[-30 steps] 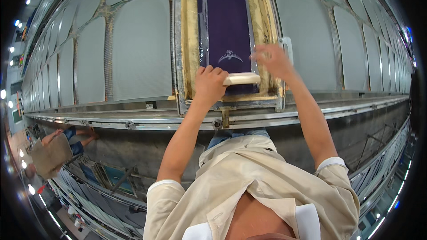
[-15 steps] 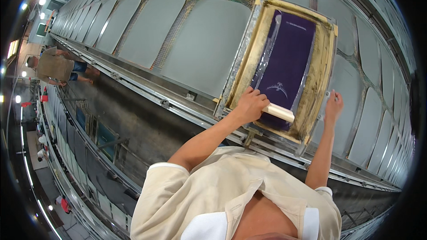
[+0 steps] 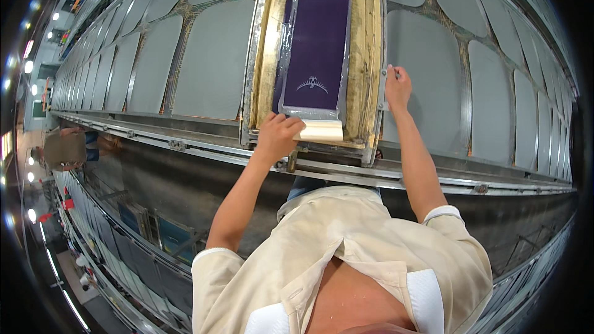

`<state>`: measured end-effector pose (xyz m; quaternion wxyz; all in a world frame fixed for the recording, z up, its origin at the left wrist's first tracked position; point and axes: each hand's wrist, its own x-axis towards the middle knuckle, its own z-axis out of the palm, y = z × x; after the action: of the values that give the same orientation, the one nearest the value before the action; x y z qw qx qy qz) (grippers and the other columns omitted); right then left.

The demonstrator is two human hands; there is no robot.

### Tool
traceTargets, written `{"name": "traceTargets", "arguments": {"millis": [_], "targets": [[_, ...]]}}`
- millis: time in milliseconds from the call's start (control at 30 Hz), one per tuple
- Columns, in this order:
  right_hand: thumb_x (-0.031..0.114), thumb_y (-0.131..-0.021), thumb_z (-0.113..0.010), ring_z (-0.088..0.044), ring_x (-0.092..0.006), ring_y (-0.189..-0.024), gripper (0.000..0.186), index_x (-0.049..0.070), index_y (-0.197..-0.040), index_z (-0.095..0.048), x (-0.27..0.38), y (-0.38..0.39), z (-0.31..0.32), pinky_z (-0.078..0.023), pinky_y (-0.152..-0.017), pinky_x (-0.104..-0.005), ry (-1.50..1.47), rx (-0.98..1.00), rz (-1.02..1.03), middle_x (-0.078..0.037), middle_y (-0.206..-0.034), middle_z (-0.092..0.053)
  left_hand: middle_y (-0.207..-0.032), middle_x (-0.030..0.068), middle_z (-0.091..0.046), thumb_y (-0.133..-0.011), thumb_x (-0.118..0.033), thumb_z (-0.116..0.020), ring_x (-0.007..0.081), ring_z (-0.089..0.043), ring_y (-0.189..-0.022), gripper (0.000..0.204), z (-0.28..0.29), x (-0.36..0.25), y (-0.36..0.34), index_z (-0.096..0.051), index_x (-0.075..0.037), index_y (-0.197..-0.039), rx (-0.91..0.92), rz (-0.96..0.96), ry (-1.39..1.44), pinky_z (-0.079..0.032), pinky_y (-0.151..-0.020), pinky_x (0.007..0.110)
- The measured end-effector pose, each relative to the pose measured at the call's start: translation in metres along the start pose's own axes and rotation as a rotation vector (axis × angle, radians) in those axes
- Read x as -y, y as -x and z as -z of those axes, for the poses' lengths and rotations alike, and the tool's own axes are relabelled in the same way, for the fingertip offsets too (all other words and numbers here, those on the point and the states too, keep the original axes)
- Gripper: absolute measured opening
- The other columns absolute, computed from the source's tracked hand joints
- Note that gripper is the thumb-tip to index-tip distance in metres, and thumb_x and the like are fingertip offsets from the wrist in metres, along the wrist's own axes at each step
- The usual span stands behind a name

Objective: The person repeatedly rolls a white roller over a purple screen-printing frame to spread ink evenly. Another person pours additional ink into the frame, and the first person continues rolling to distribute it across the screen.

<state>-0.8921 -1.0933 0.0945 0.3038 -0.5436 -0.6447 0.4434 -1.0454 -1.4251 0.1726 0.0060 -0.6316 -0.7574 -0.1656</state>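
A screen-printing frame [image 3: 376, 18] with a yellowish, ink-stained border lies over the long table before me. Its middle is a dark purple panel [image 3: 318, 43] with a small pale emblem near my end and glossy wet ink along its edges. My left hand [image 3: 277, 136] is wrapped round one end of a pale squeegee [image 3: 323, 130], which lies crosswise at the near end of the screen, just below the purple area. My right hand [image 3: 399, 88] is closed at the frame's right outer edge, its fingertips by a small metal fitting; the exact grip is partly hidden.
Rows of grey rounded panels [image 3: 213, 62] cover the table on both sides of the frame. A metal rail [image 3: 210, 149] runs along the near edge, between my body and the table. At far left another person [image 3: 65, 148] stands in the aisle.
My view has turned, so the frame now looks straighter and farther left. The squeegee has come nearer to the frame's near end, off the purple panel. My right hand stays at the right edge.
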Motion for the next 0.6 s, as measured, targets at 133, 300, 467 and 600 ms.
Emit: {"name": "traceTargets", "arguments": {"millis": [133, 300, 467, 600], "targets": [[0.037, -0.098, -0.064, -0.063, -0.0248, -0.073, 0.034, 0.003, -0.099, -0.069, 0.003, -0.003, -0.004, -0.049, -0.072, -0.0386, 0.090, -0.011, -0.020, -0.013, -0.080, -0.068, -0.104, -0.0031, -0.070, -0.066, -0.002, -0.070, 0.0205, -0.059, -0.080, 0.035, -0.010, 0.005, 0.025, -0.069, -0.012, -0.099, -0.032, -0.099, -0.047, -0.044, -0.076, 0.037], [0.039, -0.097, -0.063, -0.068, -0.0305, -0.082, 0.035, 0.006, -0.103, -0.070, -0.007, -0.010, -0.009, -0.051, -0.076, -0.0420, 0.268, -0.025, -0.011, -0.015, -0.090, -0.072, -0.102, -0.0011, -0.067, -0.074, -0.004, -0.064, 0.0213, -0.057, -0.078, 0.027, -0.019, 0.021, 0.015, -0.068, -0.008, -0.101, -0.067, -0.139, -0.032, -0.043, -0.075, 0.037], [0.041, -0.096, -0.063, -0.069, -0.0371, -0.096, 0.035, 0.009, -0.108, -0.072, -0.016, -0.026, 0.008, -0.053, -0.085, -0.0458, 0.606, 0.069, 0.117, -0.018, -0.098, -0.073, -0.109, -0.0023, -0.072, -0.067, 0.003, -0.067, 0.0219, -0.062, -0.088, 0.042, -0.038, 0.080, -0.076, -0.069, -0.012, -0.107, -0.072, -0.142, -0.043, -0.045, -0.081, 0.039], [0.042, -0.095, -0.066, -0.067, -0.0375, -0.105, 0.040, 0.009, -0.119, -0.070, 0.066, -0.071, -0.002, -0.052, -0.092, -0.0479, 0.571, 0.378, 0.025, -0.018, -0.112, -0.072, -0.109, -0.0018, -0.072, -0.064, 0.003, -0.069, 0.0218, -0.063, -0.089, 0.045, -0.058, 0.153, -0.191, -0.070, -0.014, -0.105, -0.118, -0.163, -0.057, -0.045, -0.082, 0.040]]}}
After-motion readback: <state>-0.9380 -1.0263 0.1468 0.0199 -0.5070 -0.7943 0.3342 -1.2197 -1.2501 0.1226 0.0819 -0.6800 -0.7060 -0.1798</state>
